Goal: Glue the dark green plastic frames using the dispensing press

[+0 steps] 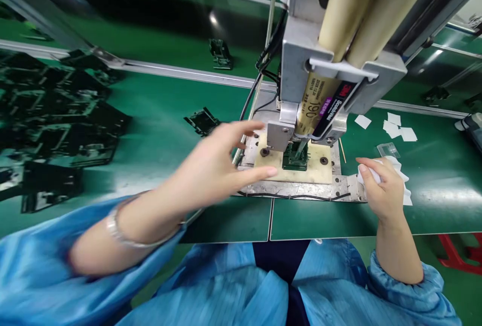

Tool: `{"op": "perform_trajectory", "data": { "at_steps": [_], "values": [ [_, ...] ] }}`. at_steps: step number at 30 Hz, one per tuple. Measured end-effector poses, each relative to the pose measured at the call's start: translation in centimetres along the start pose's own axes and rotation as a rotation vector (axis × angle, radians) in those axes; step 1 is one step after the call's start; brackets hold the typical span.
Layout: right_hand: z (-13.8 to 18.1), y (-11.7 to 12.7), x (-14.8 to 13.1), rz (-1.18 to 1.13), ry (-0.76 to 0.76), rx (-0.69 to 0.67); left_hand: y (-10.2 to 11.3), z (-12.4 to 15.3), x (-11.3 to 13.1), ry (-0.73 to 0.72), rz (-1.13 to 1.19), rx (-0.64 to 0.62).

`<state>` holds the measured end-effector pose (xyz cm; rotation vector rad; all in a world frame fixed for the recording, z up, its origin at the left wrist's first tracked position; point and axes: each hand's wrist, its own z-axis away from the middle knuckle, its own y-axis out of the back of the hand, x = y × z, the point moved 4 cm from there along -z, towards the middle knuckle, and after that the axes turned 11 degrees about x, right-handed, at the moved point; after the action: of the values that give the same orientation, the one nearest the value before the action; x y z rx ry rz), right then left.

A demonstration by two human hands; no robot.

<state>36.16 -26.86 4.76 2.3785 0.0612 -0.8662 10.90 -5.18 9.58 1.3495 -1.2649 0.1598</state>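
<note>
My left hand, its thumb and fingers spread, hovers at the left side of a cream fixture plate and holds nothing. A small dark green part, like a circuit-board piece, sits in the plate's middle. Directly above it is the nozzle of a gold-and-black adhesive cartridge, clamped in a metal dispensing machine. At the fixture's right end, my right hand is closed around a crumpled white wipe. More white sheets lie just behind that hand, partly hidden by it.
Many dark boards are piled on the green table at the left. A single similar part lies behind my left hand. White squares, a clear plastic piece and a thin stick lie right of the machine. Black cables hang beside it.
</note>
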Motion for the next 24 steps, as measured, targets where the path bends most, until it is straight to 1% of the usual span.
{"op": "perform_trajectory", "data": {
  "at_steps": [1, 2, 3, 4, 6, 7, 8, 9, 11, 13, 15, 18, 20, 21, 22, 24],
  "values": [
    [0.0, 0.0, 0.0, -0.005, 0.001, -0.002, -1.3, -0.1, 0.7, 0.054, 0.093, -0.109],
    [0.1, 0.0, 0.1, -0.009, 0.001, -0.005, -2.3, -0.3, 1.2, 0.108, 0.187, -0.191],
    [0.1, 0.0, 0.1, -0.015, -0.001, -0.008, -3.0, -0.6, 1.5, 0.151, 0.281, -0.246],
    [0.2, 0.0, 0.1, -0.022, -0.004, -0.01, -3.3, -0.9, 1.5, 0.187, 0.363, -0.271],
    [0.2, 0.0, 0.1, -0.04, -0.01, -0.019, -2.6, -1.3, 1.1, 0.253, 0.447, -0.266],
    [0.2, -0.1, 0.1, -0.051, -0.014, -0.024, -1.9, -1.4, 0.7, 0.278, 0.464, -0.234],
    [0.2, -0.1, 0.1, -0.062, -0.015, -0.029, -1.0, -1.4, 0.4, 0.292, 0.483, -0.173],
    [0.2, -0.2, 0.1, -0.071, -0.014, -0.035, 0.1, -1.5, 0.3, 0.287, 0.512, -0.085],
    [0.1, -0.4, 0.0, -0.085, -0.006, -0.046, 2.0, -1.5, 0.9, 0.206, 0.579, 0.145],
    [0.0, -0.5, -0.1, -0.093, 0.004, -0.051, 3.1, -1.5, 2.6, 0.025, 0.613, 0.374],
    [0.0, -0.5, -0.1, -0.092, 0.006, -0.048, 3.0, -1.5, 4.9, -0.194, 0.565, 0.52],
    [0.0, -0.4, 0.0, -0.082, -0.009, -0.039, 1.8, -1.2, 7.4, -0.492, 0.374, 0.708],
    [0.0, -0.4, 0.1, -0.069, -0.021, -0.036, 0.7, -0.5, 8.2, -0.644, 0.157, 0.783],
    [-0.2, -0.4, 0.0, -0.059, -0.022, -0.029, 0.0, 0.0, 8.4, -0.69, 0.042, 0.786],
    [-0.4, -0.3, -0.2, -0.048, -0.016, -0.015, -0.8, 0.5, 8.4, -0.704, -0.065, 0.764],
    [-0.9, -0.2, -1.0, -0.026, 0.03, 0.032, -2.4, 1.7, 8.2, -0.661, -0.193, 0.698]
  ]
}}
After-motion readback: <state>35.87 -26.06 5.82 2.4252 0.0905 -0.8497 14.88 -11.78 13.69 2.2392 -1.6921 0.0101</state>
